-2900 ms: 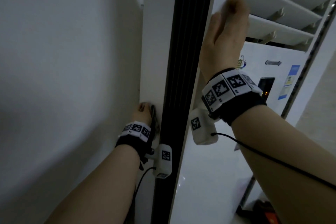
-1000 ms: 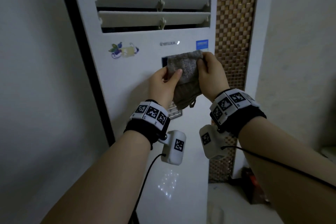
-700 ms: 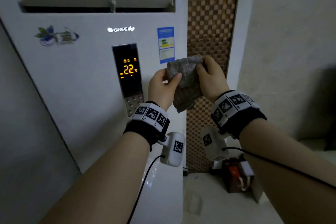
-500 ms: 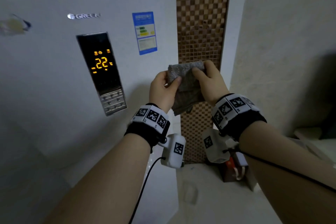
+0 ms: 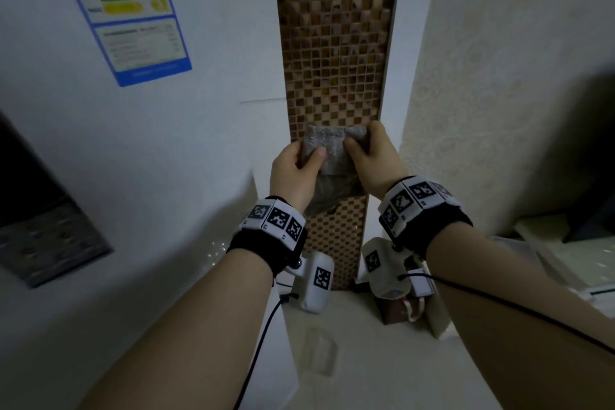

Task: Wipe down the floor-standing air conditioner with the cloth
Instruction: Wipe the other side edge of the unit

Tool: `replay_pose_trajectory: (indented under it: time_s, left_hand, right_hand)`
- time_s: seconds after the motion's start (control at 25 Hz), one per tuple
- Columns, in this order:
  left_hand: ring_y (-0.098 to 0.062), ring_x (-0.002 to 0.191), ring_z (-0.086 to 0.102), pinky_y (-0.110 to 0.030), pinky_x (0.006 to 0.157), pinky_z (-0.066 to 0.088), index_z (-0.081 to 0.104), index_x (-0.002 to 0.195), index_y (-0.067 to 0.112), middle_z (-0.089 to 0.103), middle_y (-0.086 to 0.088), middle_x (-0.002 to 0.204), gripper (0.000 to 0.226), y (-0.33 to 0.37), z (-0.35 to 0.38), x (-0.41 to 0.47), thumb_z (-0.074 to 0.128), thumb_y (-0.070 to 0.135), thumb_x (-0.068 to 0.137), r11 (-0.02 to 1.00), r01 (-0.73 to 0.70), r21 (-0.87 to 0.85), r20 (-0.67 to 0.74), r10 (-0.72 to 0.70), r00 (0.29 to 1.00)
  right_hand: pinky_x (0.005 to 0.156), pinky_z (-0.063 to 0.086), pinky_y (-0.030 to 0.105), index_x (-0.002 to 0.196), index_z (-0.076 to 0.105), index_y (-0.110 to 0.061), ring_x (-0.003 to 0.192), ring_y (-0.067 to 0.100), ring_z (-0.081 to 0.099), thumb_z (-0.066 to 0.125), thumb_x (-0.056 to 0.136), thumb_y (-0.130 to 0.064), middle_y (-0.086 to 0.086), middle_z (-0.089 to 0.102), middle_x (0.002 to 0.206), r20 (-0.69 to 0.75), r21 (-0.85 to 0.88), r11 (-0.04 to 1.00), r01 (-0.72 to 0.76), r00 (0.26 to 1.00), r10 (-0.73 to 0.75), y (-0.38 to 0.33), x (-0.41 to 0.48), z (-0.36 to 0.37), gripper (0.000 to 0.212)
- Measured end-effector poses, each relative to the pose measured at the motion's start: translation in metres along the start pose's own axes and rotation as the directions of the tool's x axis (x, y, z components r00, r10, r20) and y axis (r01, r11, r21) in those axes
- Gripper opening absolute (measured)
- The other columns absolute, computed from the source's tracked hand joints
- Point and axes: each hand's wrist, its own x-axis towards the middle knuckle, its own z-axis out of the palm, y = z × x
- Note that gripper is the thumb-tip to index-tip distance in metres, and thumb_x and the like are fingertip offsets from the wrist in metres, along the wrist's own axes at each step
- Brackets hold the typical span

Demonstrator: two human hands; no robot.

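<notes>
- Head cam: left hand [image 5: 293, 170] and right hand [image 5: 372, 156] both pinch the grey cloth [image 5: 332, 150] between them.
- Air conditioner [image 5: 199, 130] sits left of that grip.
- Probably best folding it flat before pressing.

Two hands show at centre frame: the left hand [image 5: 293, 170] and the right hand [image 5: 372, 160]. There is one cloth [image 5: 332, 150]. One air conditioner [image 5: 166, 150] fills the left of the frame, with one blue label [image 5: 126, 13] and one control panel [image 5: 43, 236]. The left wristband [image 5: 273, 223] and right wristband [image 5: 416, 203] make two. One mosaic strip [image 5: 332, 43] runs up the centre.
</notes>
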Motion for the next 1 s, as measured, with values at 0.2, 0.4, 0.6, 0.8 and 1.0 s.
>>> replay_pose_trajectory:
  time_s: [0.2,0.4,0.6,0.8,1.0]
  left_hand:
    - [-0.011,0.087,0.064,-0.024,0.075,0.052,0.064,0.094,0.022,0.067,0.006,0.089,0.015,-0.038,0.028,0.033,0.056,0.035,0.094,0.991,0.125,0.05,0.067,-0.129,0.989]
    - [-0.009,0.08,0.061,-0.018,0.064,0.047,0.063,0.094,0.015,0.065,0.004,0.086,0.015,-0.068,0.059,0.062,0.057,0.029,0.093,0.978,0.149,0.148,-0.012,-0.149,0.989]
    - [-0.017,0.076,0.061,-0.025,0.069,0.048,0.064,0.089,0.006,0.066,-0.006,0.082,0.02,-0.1,0.093,0.076,0.059,0.025,0.092,0.965,0.209,0.157,-0.178,-0.18,0.967]
    - [0.003,0.066,0.056,-0.005,0.055,0.041,0.065,0.087,0.012,0.062,0.007,0.075,0.018,-0.156,0.125,0.072,0.059,0.028,0.093,0.931,0.32,0.174,-0.296,-0.26,0.919]
    - [-0.023,0.089,0.062,-0.03,0.078,0.053,0.065,0.108,0.002,0.066,-0.013,0.101,0.034,-0.242,0.132,0.062,0.056,0.033,0.094,0.869,0.46,0.183,-0.37,-0.373,0.851]
  right_hand:
    - [0.059,0.037,0.007,0.101,0.037,-0.02,0.076,-0.004,0.046,0.048,0.097,-0.023,-0.012,0.048,0.088,-0.032,0.032,0.999,-0.031,0.999,0.032,0.045,0.043,0.006,0.013]
    - [0.06,0.035,0.009,0.101,0.038,-0.022,0.076,-0.006,0.044,0.053,0.093,-0.021,-0.015,0.047,0.085,0.028,0.097,0.99,-0.1,0.995,0.097,0.09,0.085,0.01,0.017]
    - [0.069,0.042,0.018,0.106,0.048,-0.029,0.085,0.005,0.054,0.057,0.089,-0.016,-0.015,0.053,0.094,0.233,0.15,0.983,-0.105,0.97,0.069,0.139,0.127,0.013,0.023]
    - [0.086,0.039,0.025,0.112,0.053,-0.02,0.1,0.011,0.05,0.053,0.093,-0.015,-0.002,0.055,0.11,0.43,-0.008,0.998,-0.06,0.901,0.058,0.206,0.148,0.03,0.02]
    - [0.085,0.04,0.027,0.114,0.052,-0.02,0.099,0.014,0.05,0.051,0.094,-0.014,0.001,0.055,0.113,0.471,0.012,0.994,-0.112,0.877,0.093,0.28,0.136,0.081,0.02]
